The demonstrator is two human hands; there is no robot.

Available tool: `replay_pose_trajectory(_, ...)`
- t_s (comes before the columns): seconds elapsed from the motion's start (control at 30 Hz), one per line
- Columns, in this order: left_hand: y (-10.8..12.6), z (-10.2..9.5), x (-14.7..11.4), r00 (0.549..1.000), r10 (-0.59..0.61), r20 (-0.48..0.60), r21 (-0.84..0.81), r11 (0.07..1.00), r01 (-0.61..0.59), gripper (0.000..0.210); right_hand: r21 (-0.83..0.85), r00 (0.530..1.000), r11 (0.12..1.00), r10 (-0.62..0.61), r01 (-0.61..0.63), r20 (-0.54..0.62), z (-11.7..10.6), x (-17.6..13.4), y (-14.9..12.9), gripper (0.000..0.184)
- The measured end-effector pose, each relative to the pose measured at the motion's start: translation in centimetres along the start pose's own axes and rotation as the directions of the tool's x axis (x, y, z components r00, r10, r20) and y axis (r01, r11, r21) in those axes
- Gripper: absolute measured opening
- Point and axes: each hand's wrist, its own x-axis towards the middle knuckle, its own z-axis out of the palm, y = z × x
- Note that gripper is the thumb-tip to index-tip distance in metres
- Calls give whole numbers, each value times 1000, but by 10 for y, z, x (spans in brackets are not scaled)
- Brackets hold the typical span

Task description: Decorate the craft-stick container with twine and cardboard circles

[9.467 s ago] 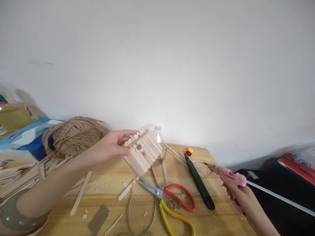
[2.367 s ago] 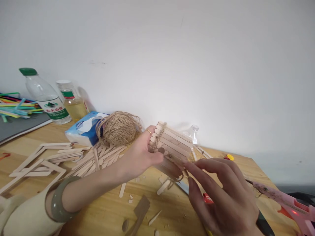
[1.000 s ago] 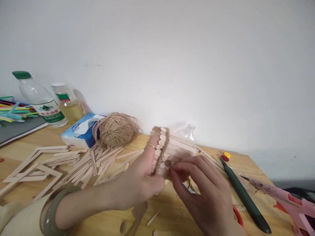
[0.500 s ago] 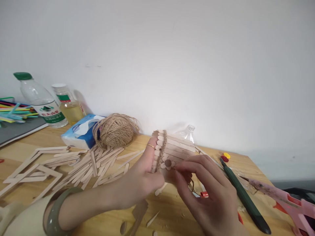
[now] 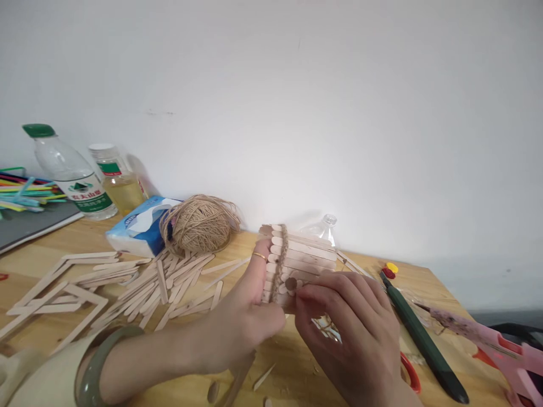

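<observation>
A small panel of wooden craft sticks (image 5: 307, 260) is held up above the table, with a braided twine strip (image 5: 280, 263) running down its left side. A small wooden flower (image 5: 291, 285), round centre with pale rounded petals, lies on its lower part. My left hand (image 5: 254, 311) is closed around the panel's left edge, thumb in front. At the flower's right side, my right hand (image 5: 352, 333) has thumb and forefinger pinched together, touching the flower or the panel there. Whether a small piece sits between those fingertips is hidden.
Loose craft sticks (image 5: 169, 282) spread at left, before a twine ball (image 5: 201, 223), tissue pack (image 5: 139, 226) and two bottles, one a water bottle (image 5: 85, 186). At right lie a green-handled cutter (image 5: 424, 333), a pink glue gun (image 5: 487, 339) and a red scissor handle (image 5: 410, 373).
My right hand has shifted slightly left and its fingers have curled closer around the flower's right side. The left hand keeps its hold on the panel, which has barely moved.
</observation>
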Motion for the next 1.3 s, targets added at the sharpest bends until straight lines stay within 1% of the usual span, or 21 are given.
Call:
replay_pose_trajectory(0.07,1,1,1,999,-44,25,-14,999,44,95,-6,1000,1000,-6,6,-15,-1,1,0,16)
replay_pose_trajectory(0.1,0,1,2,999,-35,26,-26,999,36,93,31,1000,1000,2,-2,-1,-2,2,0,16)
replay_pose_trajectory(0.17,-2,-2,5,999,39,0,-49,998,-39,89,201,996,977,53,-68,78,-7,4,3,14)
replay_pose_trajectory(0.23,-5,-6,7,995,97,-26,-63,993,-98,85,396,978,897,157,-198,134,-14,4,8,17)
replay_pose_trajectory(0.27,-6,-8,8,993,113,-27,-75,991,-114,84,454,965,852,229,-261,125,-17,3,11,19)
replay_pose_trajectory(0.3,-7,-10,9,992,122,-21,-91,988,-123,83,484,948,818,305,-310,91,-18,2,14,20)
replay_pose_trajectory(0.37,-8,-12,10,992,128,-15,-128,983,-129,82,488,895,778,447,-396,14,-20,-1,20,16)
replay_pose_trajectory(0.43,-8,-11,10,991,128,-28,-153,979,-131,79,476,847,747,532,-465,-8,-18,-3,26,11)
replay_pose_trajectory(0.5,-6,-9,10,990,126,-65,-162,978,-135,74,490,817,710,577,-507,9,-15,-4,29,7)
replay_pose_trajectory(0.63,-4,-5,12,988,107,-107,-164,979,-124,68,509,801,668,594,-543,74,-12,-3,29,5)
replay_pose_trajectory(0.7,-5,-4,13,982,135,-131,-127,980,-152,66,491,784,650,609,-580,121,-13,-2,27,7)
replay_pose_trajectory(0.8,-6,-5,16,965,195,-176,-38,978,-204,57,442,749,619,624,-648,225,-17,0,22,13)
replay_pose_trajectory(0.87,-7,-6,17,955,228,-191,11,973,-230,52,394,745,633,593,-666,307,-19,2,21,17)
replay_pose_trajectory(0.93,-6,-7,18,942,256,-216,44,967,-252,52,338,749,673,539,-658,385,-20,3,20,18)
replay_pose_trajectory(1.03,-5,-7,19,924,269,-271,83,963,-256,55,268,728,707,495,-655,474,-19,5,20,19)
replay_pose_trajectory(1.1,-3,-8,20,913,274,-302,114,961,-250,58,278,690,667,498,-692,525,-18,6,22,19)
replay_pose_trajectory(1.17,-2,-11,21,908,286,-306,143,957,-253,56,325,642,585,485,-743,595,-17,7,26,17)
replay_pose_trajectory(1.23,0,-13,22,911,301,-282,164,951,-264,50,359,598,505,462,-785,655,-18,8,31,16)
replay_pose_trajectory(1.3,2,-16,24,919,300,-255,175,949,-261,47,380,581,460,456,-802,674,-19,8,35,17)
